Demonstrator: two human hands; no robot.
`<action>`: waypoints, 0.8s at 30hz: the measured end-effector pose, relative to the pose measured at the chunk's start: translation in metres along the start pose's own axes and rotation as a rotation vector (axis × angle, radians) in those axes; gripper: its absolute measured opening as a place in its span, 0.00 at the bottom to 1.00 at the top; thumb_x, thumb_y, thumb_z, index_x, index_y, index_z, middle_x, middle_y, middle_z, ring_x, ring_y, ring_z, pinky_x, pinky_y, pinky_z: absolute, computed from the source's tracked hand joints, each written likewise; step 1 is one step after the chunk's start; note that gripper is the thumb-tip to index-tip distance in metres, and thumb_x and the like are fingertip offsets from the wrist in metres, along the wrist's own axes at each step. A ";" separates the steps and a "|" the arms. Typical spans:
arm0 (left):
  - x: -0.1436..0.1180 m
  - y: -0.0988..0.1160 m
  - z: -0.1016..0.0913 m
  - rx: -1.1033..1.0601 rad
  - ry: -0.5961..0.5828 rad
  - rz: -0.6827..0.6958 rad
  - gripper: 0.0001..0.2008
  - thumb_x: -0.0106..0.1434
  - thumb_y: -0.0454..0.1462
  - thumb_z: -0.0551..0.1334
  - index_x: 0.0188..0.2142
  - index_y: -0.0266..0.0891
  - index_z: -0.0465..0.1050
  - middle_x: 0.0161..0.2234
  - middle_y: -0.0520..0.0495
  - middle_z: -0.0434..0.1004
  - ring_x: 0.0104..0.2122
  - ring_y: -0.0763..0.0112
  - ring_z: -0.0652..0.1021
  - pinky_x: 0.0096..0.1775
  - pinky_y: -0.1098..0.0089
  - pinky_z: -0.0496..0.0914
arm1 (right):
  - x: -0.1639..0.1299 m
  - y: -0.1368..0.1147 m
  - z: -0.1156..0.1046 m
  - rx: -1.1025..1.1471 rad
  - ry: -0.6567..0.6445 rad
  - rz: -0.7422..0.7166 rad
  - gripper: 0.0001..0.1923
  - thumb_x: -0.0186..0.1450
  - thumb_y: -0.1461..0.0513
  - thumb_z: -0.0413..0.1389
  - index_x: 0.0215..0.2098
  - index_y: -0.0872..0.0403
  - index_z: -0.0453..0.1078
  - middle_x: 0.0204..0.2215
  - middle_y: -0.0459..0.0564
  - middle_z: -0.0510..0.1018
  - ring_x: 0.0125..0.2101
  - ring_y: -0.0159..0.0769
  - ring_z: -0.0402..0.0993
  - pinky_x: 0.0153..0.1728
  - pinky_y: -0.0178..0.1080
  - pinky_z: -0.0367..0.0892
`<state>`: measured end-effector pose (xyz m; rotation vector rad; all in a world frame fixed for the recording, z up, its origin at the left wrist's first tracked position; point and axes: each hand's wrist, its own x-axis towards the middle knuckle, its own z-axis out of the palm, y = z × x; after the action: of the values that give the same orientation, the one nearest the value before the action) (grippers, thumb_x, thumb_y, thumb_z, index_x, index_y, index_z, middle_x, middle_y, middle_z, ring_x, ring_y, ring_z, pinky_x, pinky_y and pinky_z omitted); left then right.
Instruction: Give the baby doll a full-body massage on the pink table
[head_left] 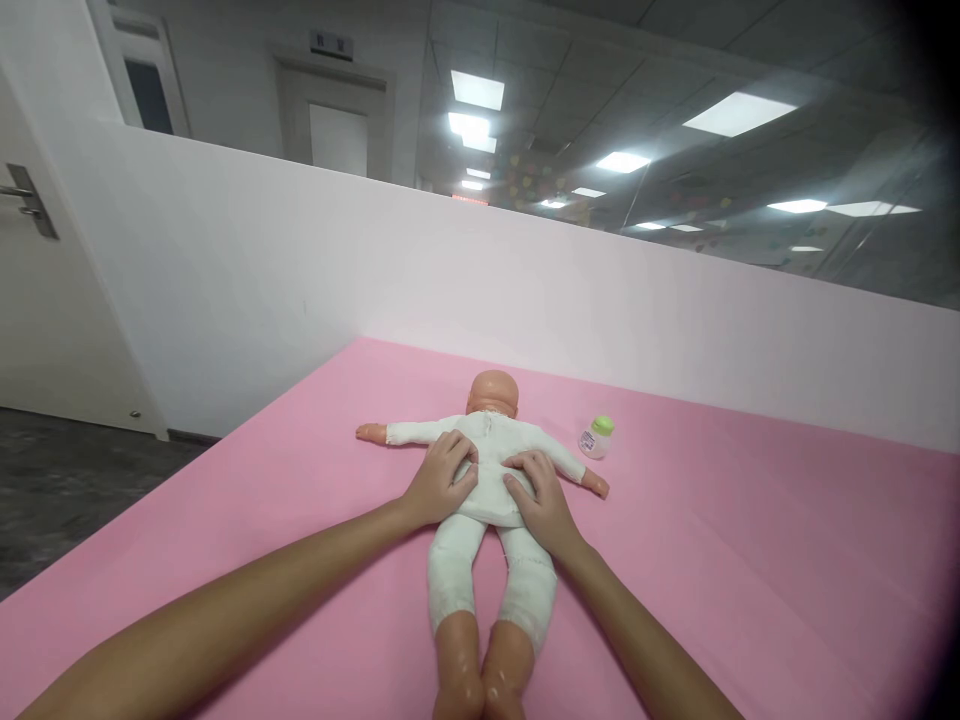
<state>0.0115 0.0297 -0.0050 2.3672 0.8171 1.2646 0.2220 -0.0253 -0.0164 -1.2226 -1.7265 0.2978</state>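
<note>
A baby doll (pixel 491 440) in a white cloth body lies stretched out, its bare head away from me and no face showing. Its arms are spread to the sides. My left hand (pixel 444 478) is on the left side of its torso, fingers curled and thumb near the index finger, gripping the cloth. On the right side of the torso, my right hand (pixel 544 498) holds on in the same curled way, thumb and index fingertips pressing the cloth. A small clear bottle (pixel 596 440) with a green cap stands beyond the doll's right-side arm, apart from both hands.
The doll lies on a pink table surface (pixel 697 590). A white low wall (pixel 480 270) runs along the far edge. At left are a door (pixel 60 300) with a metal handle and a dark floor (pixel 82 500). Lit ceiling panels (pixel 739 113) show beyond the wall.
</note>
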 end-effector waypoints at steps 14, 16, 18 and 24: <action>-0.001 0.001 -0.001 -0.002 -0.010 0.015 0.06 0.67 0.33 0.56 0.41 0.43 0.70 0.44 0.46 0.72 0.47 0.60 0.73 0.54 0.56 0.69 | -0.001 0.003 0.001 -0.008 -0.016 0.015 0.12 0.70 0.56 0.54 0.49 0.47 0.74 0.57 0.53 0.70 0.61 0.49 0.64 0.64 0.57 0.60; -0.002 -0.001 -0.001 0.006 -0.010 0.028 0.10 0.67 0.33 0.56 0.45 0.44 0.71 0.50 0.45 0.73 0.53 0.59 0.73 0.58 0.54 0.67 | -0.001 0.003 0.000 -0.014 -0.028 0.019 0.13 0.71 0.56 0.53 0.51 0.46 0.74 0.59 0.53 0.70 0.62 0.49 0.64 0.65 0.58 0.59; -0.002 -0.004 0.001 0.021 -0.017 0.035 0.13 0.67 0.34 0.57 0.50 0.45 0.72 0.56 0.44 0.71 0.58 0.57 0.71 0.62 0.52 0.65 | -0.001 0.003 0.000 -0.017 -0.040 0.021 0.16 0.72 0.55 0.52 0.55 0.45 0.74 0.62 0.52 0.69 0.64 0.49 0.62 0.66 0.58 0.58; -0.004 -0.014 0.006 0.053 -0.067 0.039 0.25 0.70 0.34 0.55 0.66 0.46 0.64 0.71 0.44 0.56 0.71 0.53 0.56 0.70 0.44 0.54 | -0.003 0.009 0.003 -0.018 -0.043 0.025 0.23 0.73 0.54 0.52 0.65 0.43 0.66 0.69 0.50 0.61 0.70 0.48 0.53 0.69 0.61 0.51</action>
<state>0.0098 0.0381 -0.0183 2.4650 0.7965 1.1851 0.2251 -0.0222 -0.0255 -1.2600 -1.7550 0.3269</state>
